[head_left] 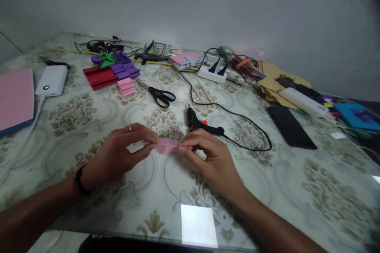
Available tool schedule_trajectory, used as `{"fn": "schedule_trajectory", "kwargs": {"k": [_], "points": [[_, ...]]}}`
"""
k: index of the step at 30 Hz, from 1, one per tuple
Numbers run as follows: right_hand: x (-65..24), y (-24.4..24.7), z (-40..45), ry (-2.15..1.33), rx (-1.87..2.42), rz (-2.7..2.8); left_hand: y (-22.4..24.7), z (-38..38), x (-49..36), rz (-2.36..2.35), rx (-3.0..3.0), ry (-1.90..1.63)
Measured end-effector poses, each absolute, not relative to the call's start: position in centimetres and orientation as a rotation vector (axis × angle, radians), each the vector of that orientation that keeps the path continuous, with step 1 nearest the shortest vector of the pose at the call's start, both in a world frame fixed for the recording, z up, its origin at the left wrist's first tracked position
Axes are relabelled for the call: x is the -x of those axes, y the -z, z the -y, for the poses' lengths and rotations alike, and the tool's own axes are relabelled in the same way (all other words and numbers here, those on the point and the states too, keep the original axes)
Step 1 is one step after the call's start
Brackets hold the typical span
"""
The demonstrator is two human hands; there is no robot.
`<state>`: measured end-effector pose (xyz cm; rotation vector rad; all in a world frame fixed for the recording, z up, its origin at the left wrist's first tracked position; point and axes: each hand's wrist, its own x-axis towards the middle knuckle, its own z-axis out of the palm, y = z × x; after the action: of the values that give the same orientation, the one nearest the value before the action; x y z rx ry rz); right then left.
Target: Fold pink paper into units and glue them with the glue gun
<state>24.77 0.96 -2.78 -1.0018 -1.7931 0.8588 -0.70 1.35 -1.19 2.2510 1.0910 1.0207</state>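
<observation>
A small folded pink paper piece (166, 146) is stretched between my two hands, just above the patterned table. My left hand (123, 148), with a ring and a dark wristband, pinches its left end. Its right end is pinched between the thumb and fingers of my right hand (209, 156). Beyond my right hand lies a black glue gun (197, 121), its cord running to the right. Black-handled scissors (162, 95) lie farther back, beside some folded pink papers (126, 87).
Red folded papers (100, 78) and purple ones (124, 70) lie at the back left. A white power bank (52, 80) and pink sheets (16, 97) are at the left. A power strip (211, 74) stands at the back; a black phone (291, 127) lies at the right.
</observation>
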Motion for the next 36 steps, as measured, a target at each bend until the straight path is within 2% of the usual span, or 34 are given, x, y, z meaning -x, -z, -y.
{"fn": "schedule_trajectory", "kwargs": {"k": [17,36], "points": [[-24.5,2.7,-0.8,-0.812,0.954,1.912,1.5,-1.1,0.4,-1.06,-2.083,-0.961],[-24.2,2.5,-0.4,-0.796,0.826,2.01,1.6,-0.2,-0.3,-0.976,-2.259,-1.002]]}}
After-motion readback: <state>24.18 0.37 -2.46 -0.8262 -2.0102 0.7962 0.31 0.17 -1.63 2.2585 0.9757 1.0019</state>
